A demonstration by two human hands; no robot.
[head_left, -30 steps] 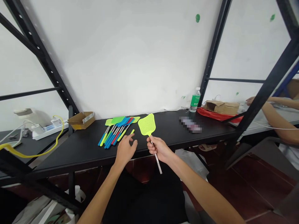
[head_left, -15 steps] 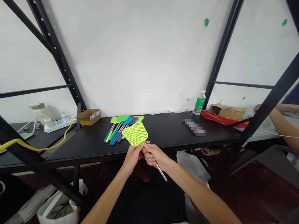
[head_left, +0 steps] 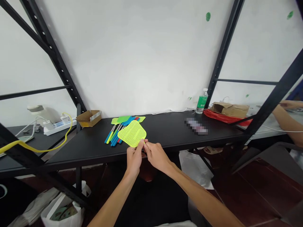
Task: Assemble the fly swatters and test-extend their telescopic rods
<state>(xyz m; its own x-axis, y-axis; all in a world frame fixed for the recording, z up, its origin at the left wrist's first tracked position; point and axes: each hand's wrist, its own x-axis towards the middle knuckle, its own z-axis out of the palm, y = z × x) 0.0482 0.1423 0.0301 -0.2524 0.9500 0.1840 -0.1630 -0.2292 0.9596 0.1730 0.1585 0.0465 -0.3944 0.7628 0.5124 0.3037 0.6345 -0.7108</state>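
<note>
Yellow swatter (head_left: 132, 134) was pinched by left hand (head_left: 133, 159) and right hand (head_left: 158, 155)
Right of closed fingers (head_left: 139, 147), open table edge (head_left: 189, 143) and green-labelled bottle (head_left: 202, 101) were seen.

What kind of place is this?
Likely a workshop: a black bench framed by perforated metal posts, a pile of fly swatters, and another person's arm at the right.

A long black table (head_left: 165, 132) carries piled multicoloured fly swatters (head_left: 124, 119) at nine o'clock, an open brown cardboard box (head_left: 86, 123) at ten. A clear, green-labelled plastic bottle (head_left: 202, 101) stands at two.
</note>
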